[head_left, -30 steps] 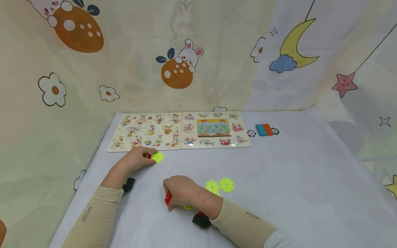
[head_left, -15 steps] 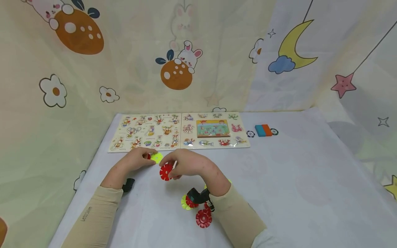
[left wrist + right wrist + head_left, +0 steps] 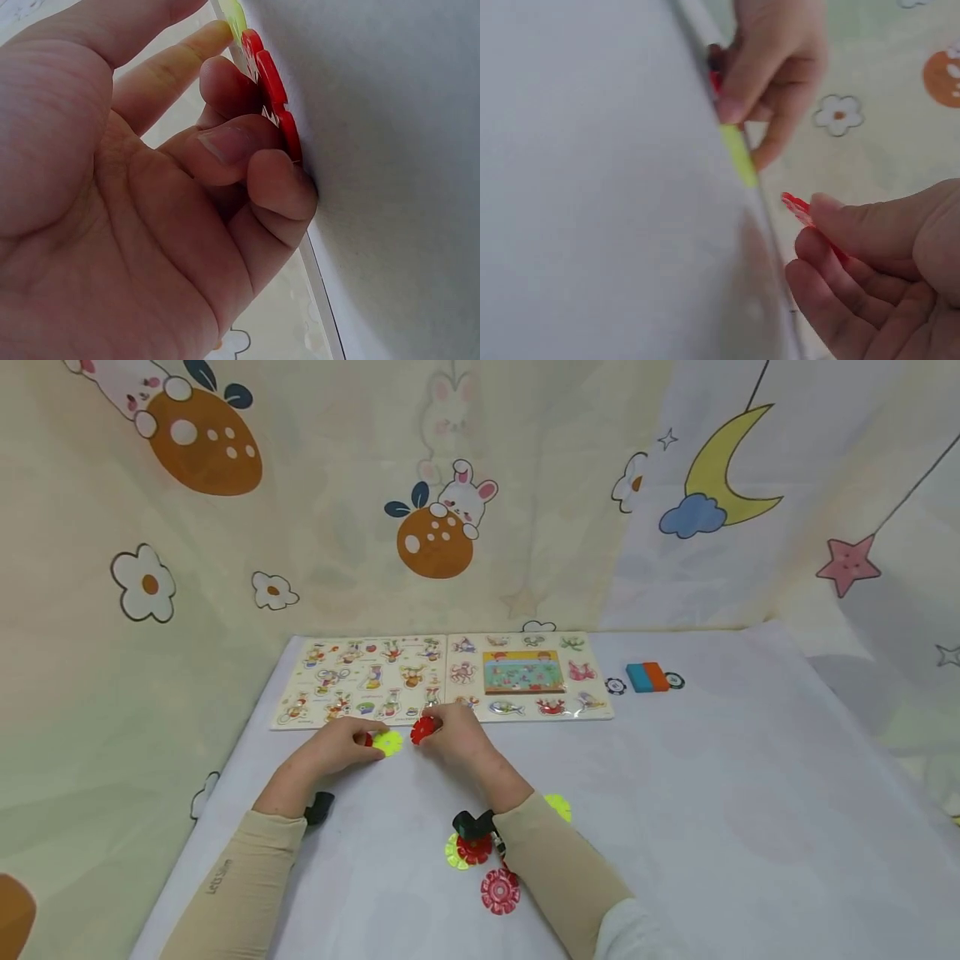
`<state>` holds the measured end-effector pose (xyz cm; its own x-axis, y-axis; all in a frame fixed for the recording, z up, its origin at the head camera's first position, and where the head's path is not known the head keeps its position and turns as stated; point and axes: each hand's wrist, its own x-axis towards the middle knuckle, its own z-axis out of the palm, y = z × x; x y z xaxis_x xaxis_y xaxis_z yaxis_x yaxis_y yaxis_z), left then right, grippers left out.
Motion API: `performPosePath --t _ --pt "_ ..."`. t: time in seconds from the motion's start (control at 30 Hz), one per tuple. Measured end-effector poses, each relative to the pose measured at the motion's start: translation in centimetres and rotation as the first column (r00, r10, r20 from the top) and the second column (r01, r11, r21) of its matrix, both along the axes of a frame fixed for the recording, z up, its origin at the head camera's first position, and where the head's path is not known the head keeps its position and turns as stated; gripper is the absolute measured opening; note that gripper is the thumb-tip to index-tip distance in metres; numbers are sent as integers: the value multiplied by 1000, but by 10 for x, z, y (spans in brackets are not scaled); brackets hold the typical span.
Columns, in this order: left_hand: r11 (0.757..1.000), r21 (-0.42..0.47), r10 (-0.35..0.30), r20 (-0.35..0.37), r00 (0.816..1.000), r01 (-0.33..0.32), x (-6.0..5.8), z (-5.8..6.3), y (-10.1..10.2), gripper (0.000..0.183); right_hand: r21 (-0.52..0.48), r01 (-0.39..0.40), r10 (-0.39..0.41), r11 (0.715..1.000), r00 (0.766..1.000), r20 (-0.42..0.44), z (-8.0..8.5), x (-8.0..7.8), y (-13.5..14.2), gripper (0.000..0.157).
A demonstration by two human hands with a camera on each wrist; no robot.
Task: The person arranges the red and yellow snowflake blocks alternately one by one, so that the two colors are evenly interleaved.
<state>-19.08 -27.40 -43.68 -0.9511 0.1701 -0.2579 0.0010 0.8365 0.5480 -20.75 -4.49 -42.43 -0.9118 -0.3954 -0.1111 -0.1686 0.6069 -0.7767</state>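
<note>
My left hand (image 3: 333,747) rests low on the white table, thumb and index finger at the edges of a yellow-green notched plastic disc (image 3: 389,743). Beside that disc lies a red notched disc (image 3: 274,82), partly hidden by the curled fingers of this hand in the left wrist view. My right hand (image 3: 465,743) pinches another red notched disc (image 3: 422,730) between thumb and fingers. In the right wrist view this disc is tilted above the table, a short gap from the yellow-green one.
Two picture puzzle boards (image 3: 360,681) lie along the back, with a small rectangular picture block (image 3: 523,672) on the right one. Farther right is a blue-and-orange block (image 3: 647,677). Loose red discs (image 3: 500,891) and yellow-green discs (image 3: 557,807) lie around my right forearm.
My right hand has lifted the red disc from the near middle of the table and carried it away from me, to just right of the yellow-green disc. The left hand has stayed in place.
</note>
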Motion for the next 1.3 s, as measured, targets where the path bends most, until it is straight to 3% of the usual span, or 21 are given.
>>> performPosePath --t 0.27,0.6,0.83,1.1,1.3 --pt "1000 -22 -1 -3 1000 1 -1 -2 7 49 101 20 -9 995 994 -106 -27 1 -3 46" --pt "996 -86 -32 -21 999 30 0 4 18 46 136 65 -54 989 995 -85 -33 2 0 37" --pt "993 -82 -90 -60 994 85 -5 8 39 43 130 65 -56 989 996 -70 -37 2 -1 36" --pt "993 -54 -107 -52 993 105 -8 -4 51 42 131 32 -23 991 997 -72 -33 2 -2 34" --pt "994 -20 -109 -80 991 108 -9 2 46 41 161 -83 91 984 995 -44 -2 6 19 47"
